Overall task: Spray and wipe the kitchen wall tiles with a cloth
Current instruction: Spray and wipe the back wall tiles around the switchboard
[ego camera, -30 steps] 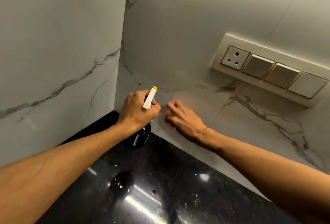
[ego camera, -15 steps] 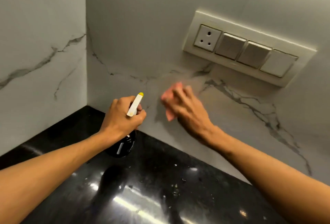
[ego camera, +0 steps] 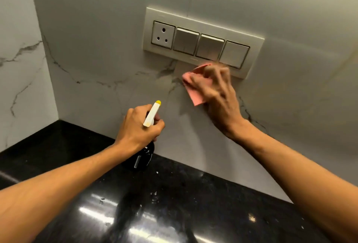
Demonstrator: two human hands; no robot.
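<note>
Marble tiles (ego camera: 96, 39): right grip (ego camera: 220, 97) presses cloth (ego camera: 195, 95), left grip (ego camera: 135, 128) holds bottle (ego camera: 141, 159).

The wall tiles (ego camera: 96, 58) are grey-white with dark grey veins. The cloth (ego camera: 195, 95) is pink. The spray bottle (ego camera: 142, 158) is black, its head white, tipped yellow. The countertop (ego camera: 193, 194) is black, flecked white. The switch plate (ego camera: 149, 29) is cream.

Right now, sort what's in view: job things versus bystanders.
Job: pink cloth, pressed to the wall tiles by the right hand; spray bottle, gripped by the left hand.
Bystanders: switch panel; black countertop.
</note>
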